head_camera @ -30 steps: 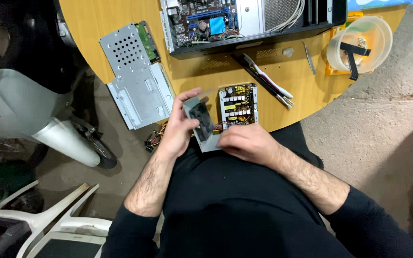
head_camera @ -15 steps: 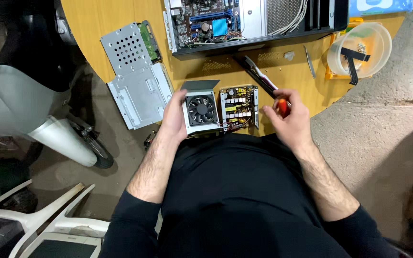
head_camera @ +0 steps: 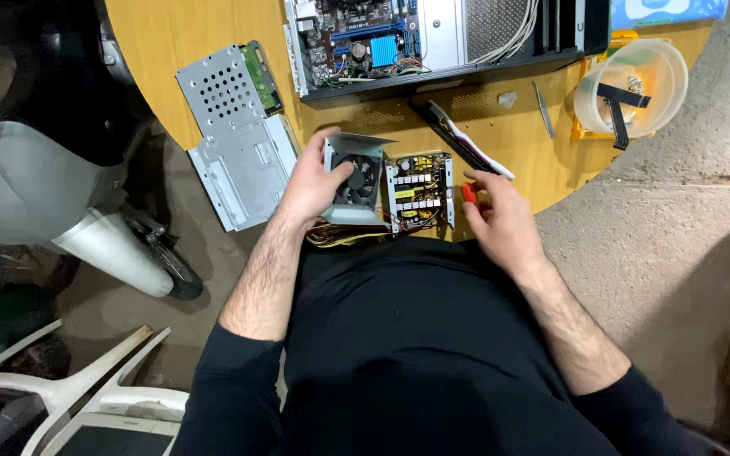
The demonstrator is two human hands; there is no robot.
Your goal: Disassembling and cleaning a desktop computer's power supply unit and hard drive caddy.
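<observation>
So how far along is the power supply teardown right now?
Done: the fan cover is off and held in the left hand, leaving the power supply board exposed on the wooden table. In hand: the right hand grips a red-handled tool. Left: the board still sits in its tray, wires attached.

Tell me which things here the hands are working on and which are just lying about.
In hand:
left hand holding the fan cover
open power supply board
right hand on a red-handled tool

Lying about:
drive cage
metal plate
open computer case
clear plastic tub
</observation>
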